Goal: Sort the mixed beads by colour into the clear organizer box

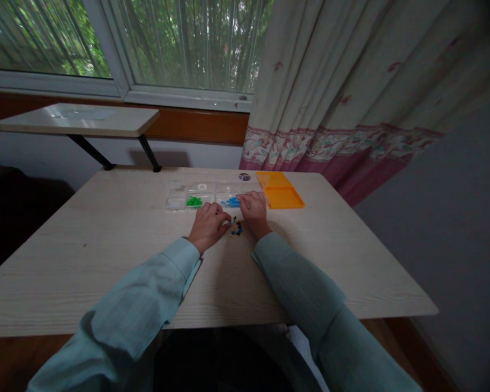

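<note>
A clear compartment box (pixel 175 191) lies on the wooden table (pixel 106 245), with green beads (pixel 194 201) in one front cell and blue beads (pixel 230 202) in another. A small pile of mixed dark, blue and yellow beads (pixel 236 228) sits on the table between my hands. My left hand (pixel 207 224) rests curled on the table, fingertips pinched at the pile's left edge. My right hand (pixel 253 211) is curled too, its fingertips pinched over the blue-bead cell. What either pinch holds is too small to make out.
The box's orange lid (pixel 280 190) lies open to the right. A small dark round thing (pixel 244 176) sits behind the box. A white shelf on black brackets (pixel 79 120) juts out under the window, and a patterned curtain (pixel 351 109) hangs at the right.
</note>
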{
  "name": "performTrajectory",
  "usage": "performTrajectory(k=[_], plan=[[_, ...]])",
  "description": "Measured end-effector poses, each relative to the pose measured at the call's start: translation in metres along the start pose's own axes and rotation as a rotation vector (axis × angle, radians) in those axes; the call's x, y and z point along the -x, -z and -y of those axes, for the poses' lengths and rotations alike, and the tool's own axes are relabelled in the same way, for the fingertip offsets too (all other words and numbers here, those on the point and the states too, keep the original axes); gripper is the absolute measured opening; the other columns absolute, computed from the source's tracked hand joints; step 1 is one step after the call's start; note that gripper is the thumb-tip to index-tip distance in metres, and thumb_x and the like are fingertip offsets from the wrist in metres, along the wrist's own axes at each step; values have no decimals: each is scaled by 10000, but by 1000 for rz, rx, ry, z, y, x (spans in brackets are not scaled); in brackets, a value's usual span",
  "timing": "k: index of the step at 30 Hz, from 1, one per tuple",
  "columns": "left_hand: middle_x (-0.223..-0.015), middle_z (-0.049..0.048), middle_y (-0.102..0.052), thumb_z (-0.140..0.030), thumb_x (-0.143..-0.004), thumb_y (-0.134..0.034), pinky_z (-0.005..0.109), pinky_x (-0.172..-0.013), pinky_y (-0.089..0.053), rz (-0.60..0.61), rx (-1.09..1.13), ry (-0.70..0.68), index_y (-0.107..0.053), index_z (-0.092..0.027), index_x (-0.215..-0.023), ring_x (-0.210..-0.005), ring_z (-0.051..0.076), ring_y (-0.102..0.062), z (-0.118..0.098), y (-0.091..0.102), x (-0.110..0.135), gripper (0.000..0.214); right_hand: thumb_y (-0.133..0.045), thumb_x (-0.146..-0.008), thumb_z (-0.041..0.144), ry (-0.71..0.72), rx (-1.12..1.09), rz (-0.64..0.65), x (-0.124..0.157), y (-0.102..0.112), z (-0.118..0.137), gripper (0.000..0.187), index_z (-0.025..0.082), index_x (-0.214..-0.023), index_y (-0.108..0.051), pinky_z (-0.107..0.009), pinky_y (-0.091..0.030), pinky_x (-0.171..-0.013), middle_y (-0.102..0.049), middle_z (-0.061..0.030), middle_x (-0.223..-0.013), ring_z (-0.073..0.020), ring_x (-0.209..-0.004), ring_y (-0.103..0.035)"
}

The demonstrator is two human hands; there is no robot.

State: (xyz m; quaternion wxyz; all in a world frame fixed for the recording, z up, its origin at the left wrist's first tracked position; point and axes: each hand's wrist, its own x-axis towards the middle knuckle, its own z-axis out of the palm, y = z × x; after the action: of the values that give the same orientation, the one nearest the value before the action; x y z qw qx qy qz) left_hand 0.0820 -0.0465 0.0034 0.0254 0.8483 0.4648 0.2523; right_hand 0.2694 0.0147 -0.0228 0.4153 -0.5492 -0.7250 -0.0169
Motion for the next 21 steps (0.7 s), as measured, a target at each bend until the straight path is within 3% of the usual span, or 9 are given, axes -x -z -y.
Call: performTrajectory(k=[12, 21], plan=[[-984, 89, -588, -281, -902, -530, 410, -829, -374, 1, -82, -2, -648, -185, -884, -983, 255, -472, -5, -4, 0, 153, -512, -920, 285, 25, 1, -24, 1, -2, -4, 243, 202, -957, -737, -340, -379, -845, -665, -57, -896, -199, -889, -529], [-896, 79, -617, -311, -899, -531, 368, -844, -411, -217, 191, 157, -639, -169, -857, -902, 222, -531, 21, -2, -5, 184, -523, -927, 315, 75, -25, -21, 3, 8, 14, 234, 224, -946, -738, -349, -375, -833, -661, -52, -875, -200, -889, -525]])
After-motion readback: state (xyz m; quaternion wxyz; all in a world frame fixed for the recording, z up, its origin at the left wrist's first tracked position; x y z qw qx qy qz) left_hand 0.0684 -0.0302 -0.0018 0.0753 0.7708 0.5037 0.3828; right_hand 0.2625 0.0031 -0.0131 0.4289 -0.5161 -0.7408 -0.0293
